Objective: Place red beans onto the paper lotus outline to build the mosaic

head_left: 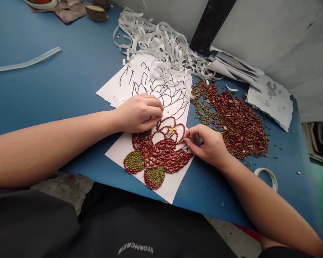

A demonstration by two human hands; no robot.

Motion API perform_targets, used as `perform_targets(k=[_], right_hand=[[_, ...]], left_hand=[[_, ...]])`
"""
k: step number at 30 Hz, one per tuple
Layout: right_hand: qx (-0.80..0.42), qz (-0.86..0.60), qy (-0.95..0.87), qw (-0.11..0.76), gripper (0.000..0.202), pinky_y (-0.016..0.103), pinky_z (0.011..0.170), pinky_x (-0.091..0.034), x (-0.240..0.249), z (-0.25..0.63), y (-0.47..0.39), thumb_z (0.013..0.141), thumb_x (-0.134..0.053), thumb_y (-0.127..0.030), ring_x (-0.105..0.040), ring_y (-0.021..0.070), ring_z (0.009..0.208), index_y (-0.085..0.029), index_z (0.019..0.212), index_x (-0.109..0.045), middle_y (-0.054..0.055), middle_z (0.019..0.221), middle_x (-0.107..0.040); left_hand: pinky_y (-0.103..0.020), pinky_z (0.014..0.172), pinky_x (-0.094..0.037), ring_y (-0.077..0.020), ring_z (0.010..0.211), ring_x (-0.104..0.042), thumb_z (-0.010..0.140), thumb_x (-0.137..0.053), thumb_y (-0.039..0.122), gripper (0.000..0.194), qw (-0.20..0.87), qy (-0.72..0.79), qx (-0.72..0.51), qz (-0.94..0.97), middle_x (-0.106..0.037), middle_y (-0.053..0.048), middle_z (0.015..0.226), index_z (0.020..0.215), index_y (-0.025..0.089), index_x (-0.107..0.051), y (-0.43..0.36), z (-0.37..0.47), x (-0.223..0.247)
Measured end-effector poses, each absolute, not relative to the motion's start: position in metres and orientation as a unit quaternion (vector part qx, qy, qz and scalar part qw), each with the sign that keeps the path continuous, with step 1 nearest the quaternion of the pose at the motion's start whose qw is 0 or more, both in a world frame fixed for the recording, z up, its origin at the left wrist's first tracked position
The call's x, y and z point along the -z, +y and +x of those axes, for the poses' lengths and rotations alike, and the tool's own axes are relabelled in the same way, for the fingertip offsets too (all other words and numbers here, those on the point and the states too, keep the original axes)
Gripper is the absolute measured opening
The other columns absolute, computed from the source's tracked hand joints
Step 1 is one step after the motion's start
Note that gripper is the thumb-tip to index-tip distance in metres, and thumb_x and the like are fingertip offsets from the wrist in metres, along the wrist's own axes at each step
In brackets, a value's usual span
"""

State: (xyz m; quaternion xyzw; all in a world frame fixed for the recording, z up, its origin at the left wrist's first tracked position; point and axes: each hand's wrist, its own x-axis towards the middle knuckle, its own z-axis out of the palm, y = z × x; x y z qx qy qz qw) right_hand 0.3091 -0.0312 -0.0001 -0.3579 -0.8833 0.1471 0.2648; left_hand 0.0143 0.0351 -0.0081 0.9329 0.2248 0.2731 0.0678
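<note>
Dark clothing (140, 222) is nearest, before a blue counter (78, 46). On it, a white sheet (174, 184) lies left of heaped beans (239, 122), bearing a bean flower (164, 154). Left hand (144, 113) curls at the flower's top, right hand (207, 145) at its right; whether either grips anything, I cannot tell. Rightward lies a tape roll (274, 181).

Red and green beans (164, 150) pattern white paper (174, 186).
</note>
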Motion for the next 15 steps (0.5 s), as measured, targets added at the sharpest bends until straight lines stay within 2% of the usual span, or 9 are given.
perform_targets(k=[8,15], right_hand=[[-0.146,-0.395,-0.864,0.276,0.018,0.025,0.06,-0.049,0.0014,0.3055,-0.0309,0.086,-0.065,-0.011,-0.059,0.0122,0.063,-0.024,0.085,-0.051,-0.001,0.076,-0.065],[-0.157,-0.415,-0.854,0.271,0.014,0.026,0.059,-0.047,-0.0029,0.3065,-0.0307,0.085,-0.066,-0.015,-0.058,0.0123,0.062,-0.024,0.088,-0.056,-0.002,0.075,-0.064]], left_hand=[[-0.037,0.08,-0.052,-0.0207,0.084,-0.068,0.095,-0.051,0.021,0.021,0.073,0.227,-0.271,0.933,-0.076,-0.006,0.096,0.088,0.02,-0.072,0.0362,0.0147,0.0086],[-0.038,0.081,-0.053,-0.0207,0.085,-0.068,0.094,-0.051,0.023,0.022,0.085,0.243,-0.253,0.932,-0.077,-0.006,0.097,0.087,0.021,-0.072,0.0368,0.0147,0.0093]])
